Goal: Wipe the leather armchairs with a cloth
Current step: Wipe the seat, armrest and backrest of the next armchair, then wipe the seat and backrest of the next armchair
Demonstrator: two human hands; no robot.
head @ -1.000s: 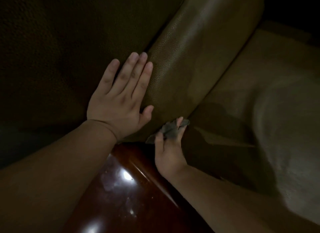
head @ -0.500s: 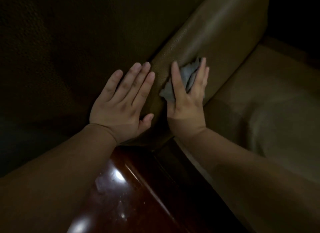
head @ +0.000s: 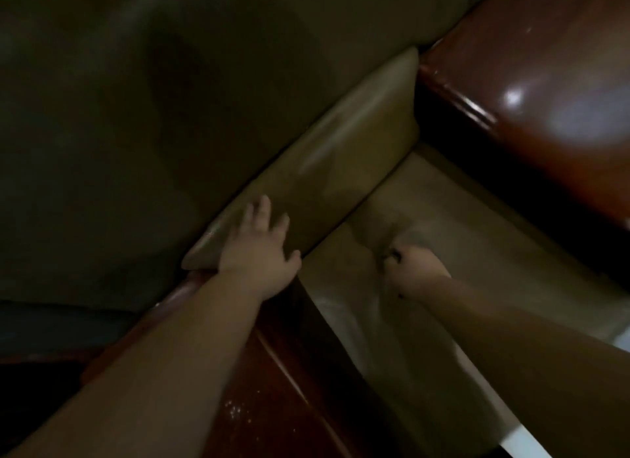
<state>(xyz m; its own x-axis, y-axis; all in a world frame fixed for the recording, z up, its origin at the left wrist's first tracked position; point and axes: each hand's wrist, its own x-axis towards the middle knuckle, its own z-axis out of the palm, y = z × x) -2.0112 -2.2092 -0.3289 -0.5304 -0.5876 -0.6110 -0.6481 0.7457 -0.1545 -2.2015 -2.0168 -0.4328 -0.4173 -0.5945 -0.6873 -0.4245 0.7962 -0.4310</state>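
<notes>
The leather armchair's (head: 170,133) padded cushion (head: 324,171) runs long from lower left to upper right, ending against a glossy wooden armrest (head: 545,82). Beside it the seat (head: 460,219) lies open and bare. The left hand (head: 259,253) rests flat, fingers spread, on the cushion's lower end. The right hand (head: 416,270) is curled on the seat; the cloth in it is too dim to make out.

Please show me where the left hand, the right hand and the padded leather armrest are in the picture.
left hand (head: 259,253), head view, on the back of the hand.
right hand (head: 414,270), head view, on the knuckles of the curled fingers.
padded leather armrest (head: 341,154), head view, on its bare top surface.
</notes>
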